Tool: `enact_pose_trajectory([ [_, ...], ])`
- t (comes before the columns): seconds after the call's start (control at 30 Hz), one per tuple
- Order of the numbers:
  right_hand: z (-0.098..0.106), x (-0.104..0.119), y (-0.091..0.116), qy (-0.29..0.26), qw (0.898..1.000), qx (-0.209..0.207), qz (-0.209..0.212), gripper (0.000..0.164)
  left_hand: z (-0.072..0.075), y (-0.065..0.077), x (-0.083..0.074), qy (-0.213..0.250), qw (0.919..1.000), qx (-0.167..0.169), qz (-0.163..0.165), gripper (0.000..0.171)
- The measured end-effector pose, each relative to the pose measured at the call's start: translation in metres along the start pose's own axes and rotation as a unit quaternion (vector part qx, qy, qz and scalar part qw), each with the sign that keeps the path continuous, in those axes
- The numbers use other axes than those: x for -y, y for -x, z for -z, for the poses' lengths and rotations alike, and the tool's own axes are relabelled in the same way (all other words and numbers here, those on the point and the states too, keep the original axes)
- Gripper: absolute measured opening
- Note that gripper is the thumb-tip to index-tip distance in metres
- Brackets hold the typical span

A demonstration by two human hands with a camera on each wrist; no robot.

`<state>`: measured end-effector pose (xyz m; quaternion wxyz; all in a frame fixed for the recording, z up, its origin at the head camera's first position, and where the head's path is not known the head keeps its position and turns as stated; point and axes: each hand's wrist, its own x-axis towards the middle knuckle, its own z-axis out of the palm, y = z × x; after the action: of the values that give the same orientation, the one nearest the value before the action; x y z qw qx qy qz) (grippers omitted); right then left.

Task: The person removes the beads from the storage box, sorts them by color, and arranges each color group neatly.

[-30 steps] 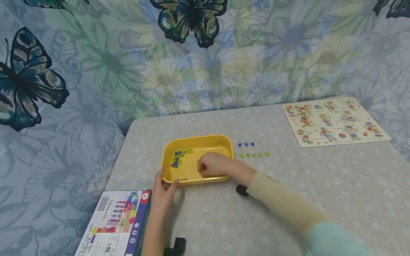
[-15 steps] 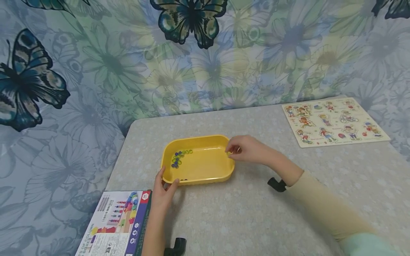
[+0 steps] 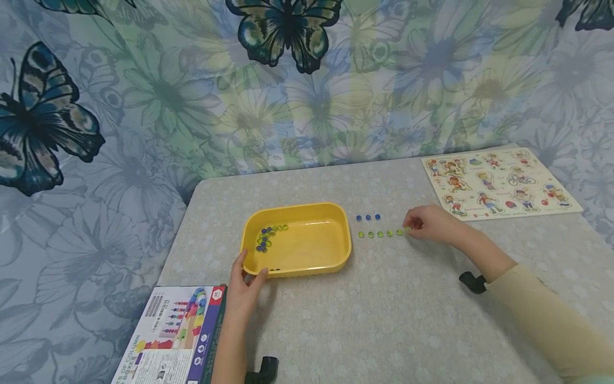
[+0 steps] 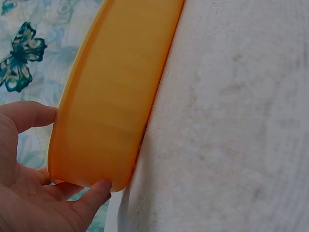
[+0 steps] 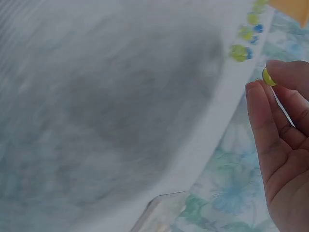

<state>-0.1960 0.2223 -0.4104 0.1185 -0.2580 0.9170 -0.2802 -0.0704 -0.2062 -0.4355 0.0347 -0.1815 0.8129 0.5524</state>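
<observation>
At the near left corner of the yellow tray (image 3: 307,249), my left hand (image 3: 244,290) grips the rim, its thumb and fingers on either side of the corner. Inside the tray lies a cluster of small blue and yellow-green beads (image 3: 265,242). My right hand (image 3: 434,225) pinches a translucent yellow-green bead (image 5: 269,78) between thumb and fingertips. It is held at the right end of a row of yellow-green beads (image 3: 380,234) on the table. Behind that row sits a shorter line of three blue beads (image 3: 368,217).
A picture puzzle board (image 3: 501,184) lies at the table's back right. On the left, a printed box (image 3: 168,336) is beside my left forearm. Butterfly-patterned cloth (image 3: 307,106) hangs behind the table (image 3: 336,325).
My right hand has come out of the tray and moved right, past its right rim, to the end of the yellow-green row, with a bead in its fingertips. My left hand has stayed put.
</observation>
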Motion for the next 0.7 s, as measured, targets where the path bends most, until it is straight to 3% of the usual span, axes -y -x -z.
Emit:
enact_pose_trajectory([
  [0.33, -0.011, -0.023, -0.006, 0.036, 0.999, 0.021, -0.028, 0.005, 0.001, 0.001, 0.000, 0.001, 1.0000, 0.000, 0.004, 0.076],
  [0.7, -0.014, -0.019, -0.013, 0.077, 0.996, 0.026, -0.038, 0.007, 0.001, 0.001, -0.001, -0.003, 1.0000, 0.001, 0.007, 0.075],
])
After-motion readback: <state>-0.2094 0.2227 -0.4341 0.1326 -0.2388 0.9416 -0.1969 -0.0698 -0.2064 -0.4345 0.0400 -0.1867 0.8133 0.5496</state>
